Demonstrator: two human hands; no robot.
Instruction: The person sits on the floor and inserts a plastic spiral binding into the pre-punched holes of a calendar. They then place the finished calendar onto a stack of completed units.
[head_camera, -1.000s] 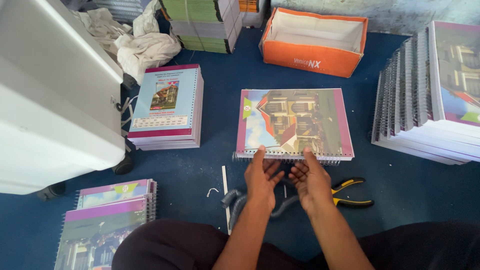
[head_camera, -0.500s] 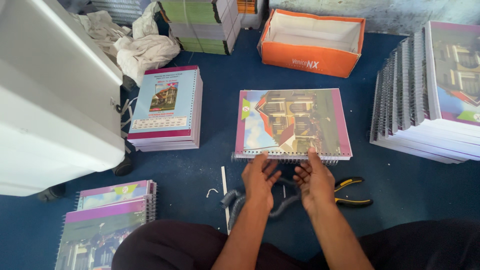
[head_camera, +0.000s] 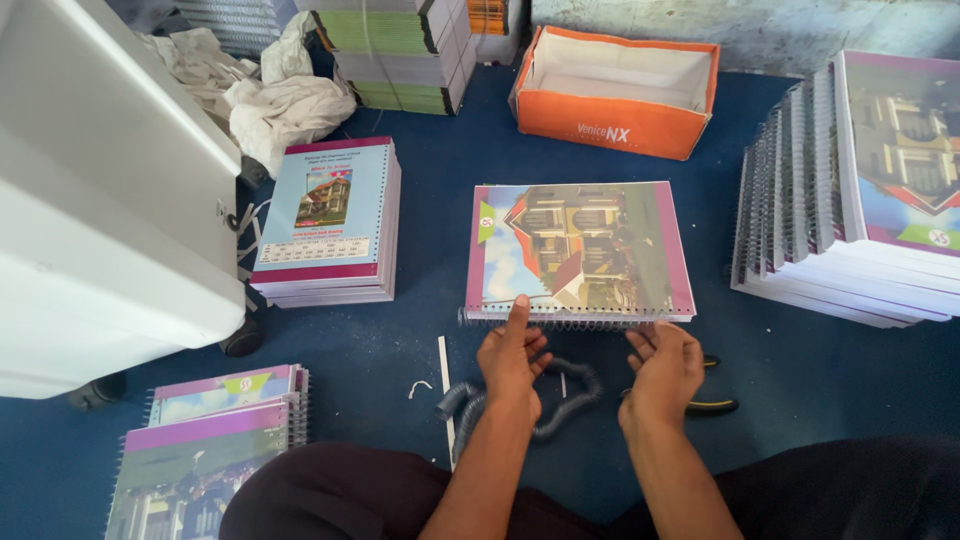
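Note:
A notebook (head_camera: 580, 248) with a colourful house picture on its cover lies flat on the blue floor in front of me, its wire spiral (head_camera: 560, 322) along the near edge. My left hand (head_camera: 510, 360) touches that near edge, index finger stretched out onto the cover by the spiral. My right hand (head_camera: 665, 368) sits just right of it with fingers curled at the spiral's right part. Whether either hand pinches the wire is unclear. Coiled grey binding wire (head_camera: 560, 400) lies under my wrists.
Yellow-handled pliers (head_camera: 705, 402) lie under my right hand. A stack of notebooks (head_camera: 325, 220) stands at left, bound ones (head_camera: 215, 440) at lower left and a large pile (head_camera: 860, 190) at right. An orange box (head_camera: 615, 90), white rags (head_camera: 270, 100) and a white machine (head_camera: 100, 190) border the floor.
The notebook sits slightly farther from me. Both hands have drawn back a little along its near edge, and my left index finger now points out onto the cover.

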